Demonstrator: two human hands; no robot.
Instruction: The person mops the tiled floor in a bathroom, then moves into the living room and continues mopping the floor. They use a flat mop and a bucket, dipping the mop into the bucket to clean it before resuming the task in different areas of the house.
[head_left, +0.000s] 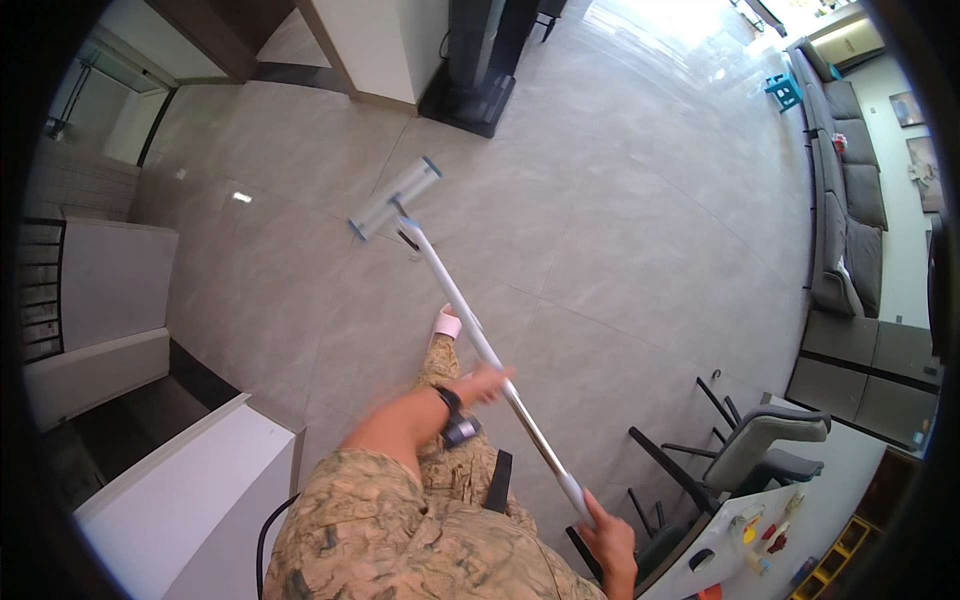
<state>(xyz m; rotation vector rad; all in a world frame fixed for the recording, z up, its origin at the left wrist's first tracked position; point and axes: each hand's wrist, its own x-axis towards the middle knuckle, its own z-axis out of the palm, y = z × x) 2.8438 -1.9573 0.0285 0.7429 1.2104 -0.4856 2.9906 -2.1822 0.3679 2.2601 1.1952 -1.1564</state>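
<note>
A flat mop with a long white and silver handle (480, 337) runs slantwise across the view. Its wide pale head with blue ends (395, 199) lies on the grey tiled floor (600, 247). My right hand (609, 536) is closed round the upper end of the handle. Farther down, my left hand (491, 382), blurred and with a dark band at the wrist, is at the middle of the handle, its fingers touching or wrapped on it; the grip is not clear. Below that forearm shows a dark device (460, 431). A pink slipper (448, 324) is on one foot beside the handle.
Grey chairs (750, 450) and a table (720, 532) with small items stand at lower right. A long grey sofa (832, 187) lines the right side, near a teal stool (784, 91). A black stand (469, 94) is at the top; white low walls (195, 480) are at left.
</note>
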